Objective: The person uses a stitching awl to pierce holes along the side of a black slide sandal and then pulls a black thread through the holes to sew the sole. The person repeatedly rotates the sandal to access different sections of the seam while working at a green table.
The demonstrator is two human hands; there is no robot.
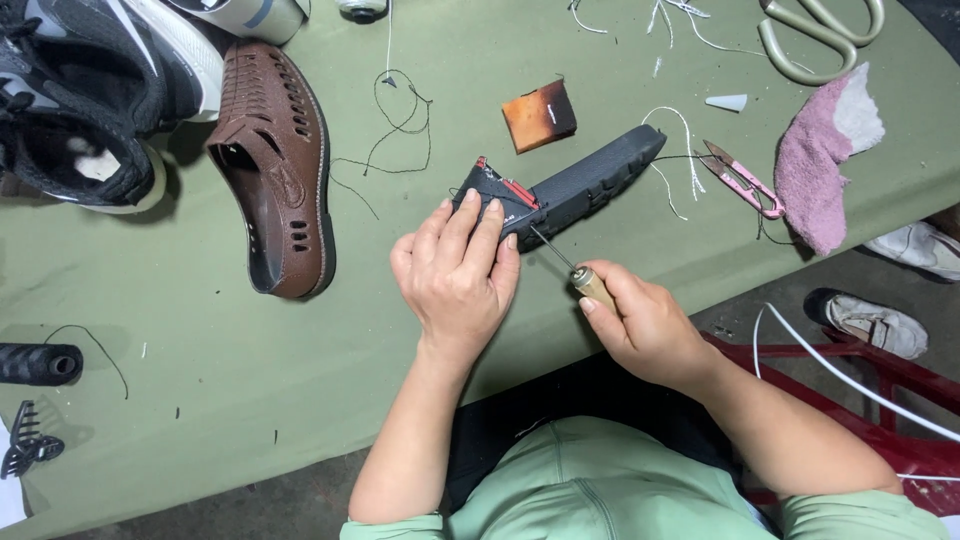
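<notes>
A black shoe with red trim [585, 180] lies on its side on the green table cover [200, 370], sole facing me. My left hand [457, 275] grips its heel end, fingers spread over the upper. My right hand [640, 325] holds a wooden-handled awl [590, 283], whose thin metal point reaches the shoe's edge near the red trim.
A brown perforated shoe [278, 170] and black sneakers [80, 90] lie to the left. Pink thread snips [745, 180], a pink cloth [825, 155], large scissors [820, 30], an orange block [540, 115], loose threads, a black spool [40, 363] and a hair clip [25, 440] are scattered around.
</notes>
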